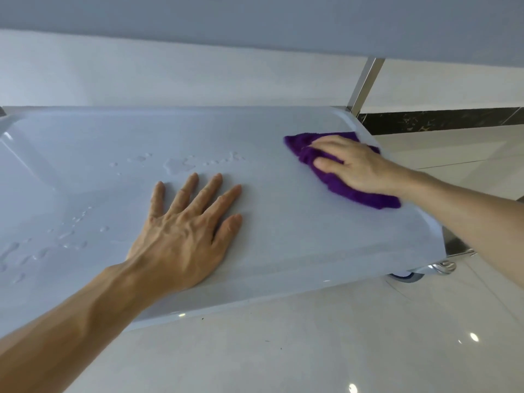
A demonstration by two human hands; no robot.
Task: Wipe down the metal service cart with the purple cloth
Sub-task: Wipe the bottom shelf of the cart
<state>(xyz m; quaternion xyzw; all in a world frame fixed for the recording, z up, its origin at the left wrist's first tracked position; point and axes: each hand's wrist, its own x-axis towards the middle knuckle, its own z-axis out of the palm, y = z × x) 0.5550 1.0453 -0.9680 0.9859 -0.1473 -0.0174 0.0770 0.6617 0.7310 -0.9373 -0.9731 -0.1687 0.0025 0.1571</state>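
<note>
The cart's lower metal shelf [255, 131] fills the middle of the head view, pale and shiny, with a raised rim. A crumpled purple cloth [334, 182] lies at the shelf's right end. My right hand [354, 165] presses down on the cloth, its fingers bent a little over the fabric. My left hand [184, 228] lies flat on the shelf near the front edge, fingers spread and straight, holding nothing. Water drops [181, 165] sit on the shelf just beyond my left fingertips and further left.
Another shelf [255, 21] of the cart hangs overhead across the top. A steel corner post [365, 83] rises at the back right. A caster wheel [405, 276] shows under the right front corner. Glossy white floor tiles [312, 350] lie below.
</note>
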